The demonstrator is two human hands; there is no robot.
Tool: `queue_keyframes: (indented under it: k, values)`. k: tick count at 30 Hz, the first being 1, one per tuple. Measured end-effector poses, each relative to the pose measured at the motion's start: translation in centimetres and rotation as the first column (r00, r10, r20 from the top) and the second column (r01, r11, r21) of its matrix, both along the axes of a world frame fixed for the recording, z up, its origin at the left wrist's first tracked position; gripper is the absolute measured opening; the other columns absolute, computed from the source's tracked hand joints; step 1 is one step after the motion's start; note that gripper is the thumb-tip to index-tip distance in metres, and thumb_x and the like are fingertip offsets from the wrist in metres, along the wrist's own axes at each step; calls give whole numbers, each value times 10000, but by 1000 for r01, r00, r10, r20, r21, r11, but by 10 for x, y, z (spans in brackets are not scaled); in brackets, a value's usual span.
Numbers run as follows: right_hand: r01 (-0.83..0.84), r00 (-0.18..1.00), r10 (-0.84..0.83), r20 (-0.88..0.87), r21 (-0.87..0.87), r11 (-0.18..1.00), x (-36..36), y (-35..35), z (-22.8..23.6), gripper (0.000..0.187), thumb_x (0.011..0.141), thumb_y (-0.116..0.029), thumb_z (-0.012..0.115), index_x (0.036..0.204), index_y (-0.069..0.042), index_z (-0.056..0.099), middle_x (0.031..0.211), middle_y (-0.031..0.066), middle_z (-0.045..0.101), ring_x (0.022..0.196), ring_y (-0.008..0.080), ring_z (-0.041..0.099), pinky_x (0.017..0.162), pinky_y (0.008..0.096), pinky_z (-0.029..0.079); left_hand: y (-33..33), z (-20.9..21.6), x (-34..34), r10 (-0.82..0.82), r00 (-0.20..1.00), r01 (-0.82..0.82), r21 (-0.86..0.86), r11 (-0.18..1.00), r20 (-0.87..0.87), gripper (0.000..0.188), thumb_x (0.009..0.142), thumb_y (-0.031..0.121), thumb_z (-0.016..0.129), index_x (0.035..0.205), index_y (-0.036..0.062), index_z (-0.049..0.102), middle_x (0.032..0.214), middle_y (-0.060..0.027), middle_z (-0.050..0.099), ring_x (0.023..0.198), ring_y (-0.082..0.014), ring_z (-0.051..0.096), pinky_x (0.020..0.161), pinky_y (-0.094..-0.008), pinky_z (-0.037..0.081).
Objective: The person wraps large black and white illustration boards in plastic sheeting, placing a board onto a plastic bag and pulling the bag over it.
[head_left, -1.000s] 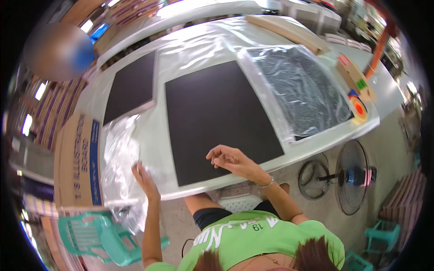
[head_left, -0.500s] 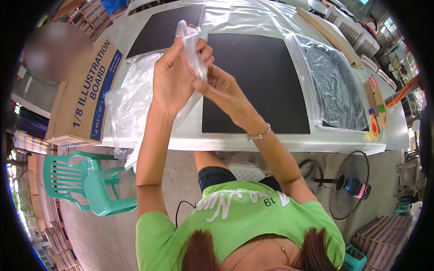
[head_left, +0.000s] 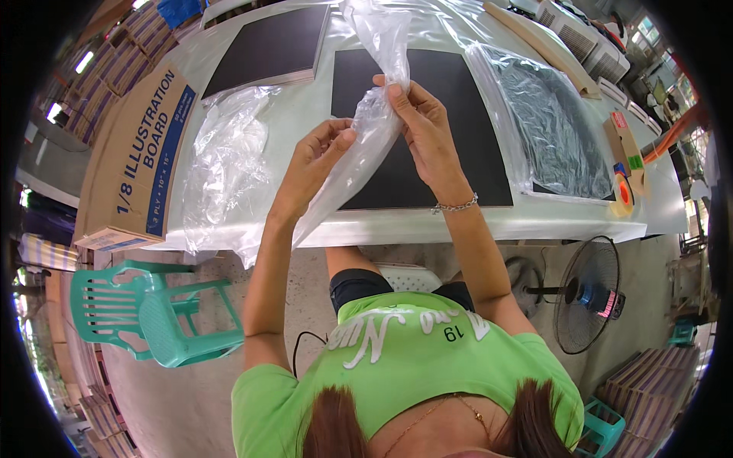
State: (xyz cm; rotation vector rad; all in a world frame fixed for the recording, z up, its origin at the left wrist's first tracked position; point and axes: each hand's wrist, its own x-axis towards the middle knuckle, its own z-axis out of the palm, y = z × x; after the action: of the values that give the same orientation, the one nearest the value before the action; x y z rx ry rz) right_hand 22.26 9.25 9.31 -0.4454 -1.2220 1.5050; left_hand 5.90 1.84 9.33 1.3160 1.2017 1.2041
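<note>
- Clear plastic bag [head_left: 376, 136]: upper middle of the frame, bunched narrow at your right hand. It flares above toward the top edge and trails to lower left, past your left forearm.
- Right hand [head_left: 427, 137]: thumb and fingers closed on the gathered bag, pinching it near the upper middle.
- Left hand [head_left: 311, 164]: fingers half curled, thumb near the index finger, tips right beside the bag's left edge. Cannot tell whether they grip it.
- Black board [head_left: 462, 145]: flat on the table [head_left: 450, 229], centre of the frame, partly hidden by the bag and your right hand.
- Stack of black boards [head_left: 269, 40]: upper left, on the table.
- Loose pile of clear plastic [head_left: 223, 145]: left of centre, between the cardboard box [head_left: 126, 164] and your left hand.
- Plastic-covered dark sheet [head_left: 556, 126]: right of the black board. Tape roll [head_left: 624, 192] near its lower right corner, small carton [head_left: 622, 145] just above the roll.
- Fan [head_left: 584, 294]: lower right, beyond the table edge. Green chair [head_left: 111, 301]: lower left.
</note>
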Motion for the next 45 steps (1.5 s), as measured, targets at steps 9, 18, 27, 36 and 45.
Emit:
queue_keyframes:
  k: [9, 18, 27, 36, 45]
  values:
    - [-32, 999, 32, -8, -58, 998, 6, -10, -12, 376, 877, -349, 633, 1041, -12, 614, 832, -10, 620, 709, 30, 546, 632, 191, 443, -3, -9, -5, 11, 999, -18, 141, 990, 45, 278, 933, 313, 546, 1003, 46, 579, 976, -28, 571, 921, -81, 502, 861, -243, 389]
    - [-48, 984, 56, 169, -51, 998, 21, -14, -13, 343, 881, -350, 628, 982, -22, 645, 751, -23, 594, 668, 29, 524, 576, 192, 425, -18, 18, -1, 342, 931, -266, 404, 875, -128, 290, 930, 279, 536, 1071, 29, 576, 1181, -114, 533, 1100, -183, 494, 949, -314, 372]
    - [-24, 996, 10, 94, 141, 990, 16, -10, -21, 311, 941, -301, 544, 971, -6, 637, 797, -33, 587, 679, 19, 480, 600, 181, 403, -16, 41, -4, 68, 854, 85, 268, 960, -517, 298, 942, 247, 503, 963, -8, 656, 963, -70, 607, 946, -171, 548, 879, -290, 392]
    - [-71, 994, 61, -94, -108, 992, 22, -12, -22, 301, 956, -301, 511, 949, -17, 612, 837, -15, 621, 711, 13, 530, 642, 185, 452, -17, 24, -4, 211, 875, -68, 320, 945, -436, 157, 869, 133, 607, 911, -4, 671, 957, -78, 612, 946, -166, 564, 871, -277, 406]
    - [45, 998, -47, -31, -65, 997, 36, -4, -36, 296, 962, -282, 501, 1035, -16, 608, 889, -6, 623, 728, 10, 533, 625, 179, 458, -7, 34, 6, 177, 862, -9, 334, 943, -475, 202, 898, 159, 571, 995, -2, 644, 939, -84, 643, 929, -159, 579, 873, -272, 421]
